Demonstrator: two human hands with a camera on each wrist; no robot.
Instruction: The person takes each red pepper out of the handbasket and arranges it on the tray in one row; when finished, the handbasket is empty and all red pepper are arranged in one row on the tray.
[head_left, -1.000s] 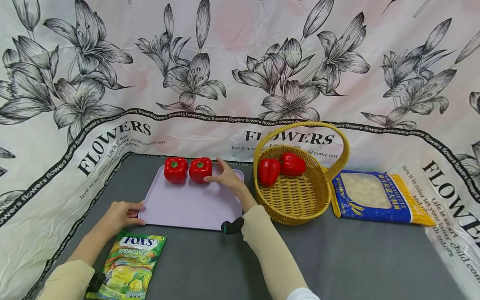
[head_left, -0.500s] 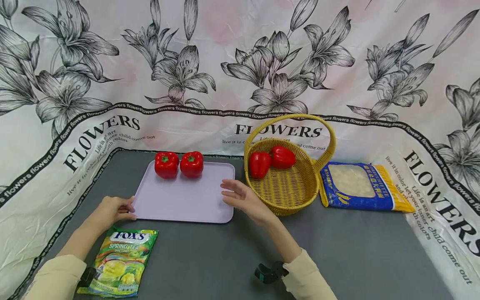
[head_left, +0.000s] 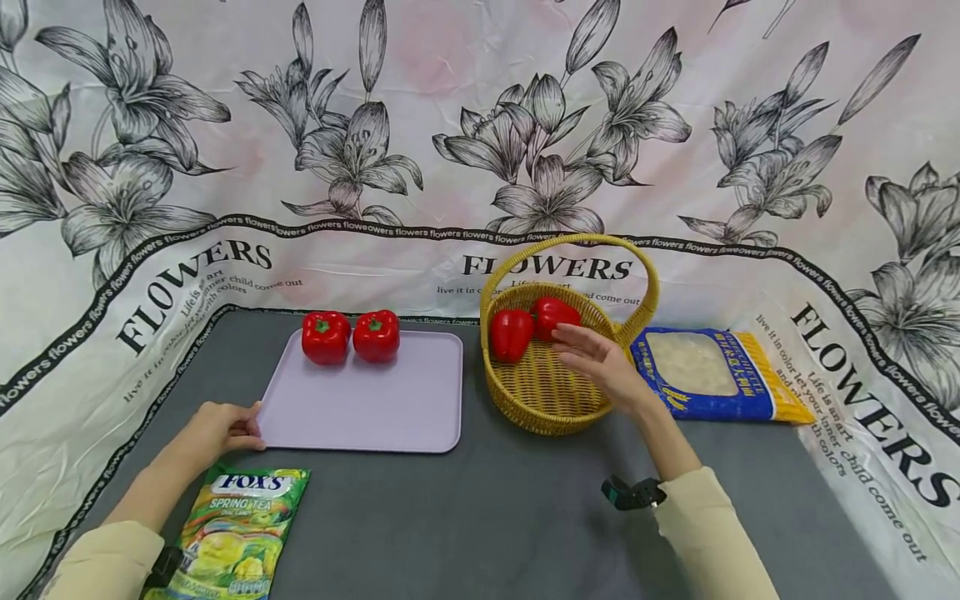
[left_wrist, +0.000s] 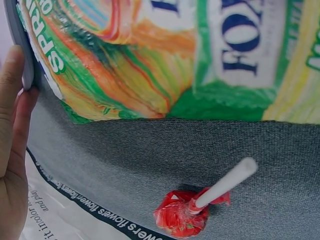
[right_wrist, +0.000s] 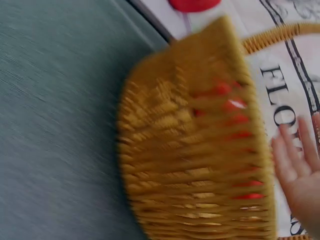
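My left hand [head_left: 221, 429] pinches the left edge of a lilac tray [head_left: 360, 417], which lies flat on the table. Two red bell peppers, one [head_left: 326, 337] left of the other [head_left: 377, 336], stand at the tray's back left. Above the right side of a yellow wicker basket [head_left: 551, 421], my right hand [head_left: 603, 367] hovers with extended fingers and nothing in them. Inside the basket lie two more red bell peppers, one at the left [head_left: 512, 335] and one behind [head_left: 553, 315], partly hidden by my fingertips.
A green candy bag [head_left: 236, 533] lies below my left hand. Beside it, in the left wrist view, is a red-wrapped lollipop [left_wrist: 182, 212]. A blue and yellow pasta pack [head_left: 705, 379] lies right of the basket. Patterned cloth [head_left: 360, 275] hangs behind the table.
My right hand has left the pepper on the tray and moved right, over the basket. My left hand still holds the tray's edge. The head view has shifted slightly.
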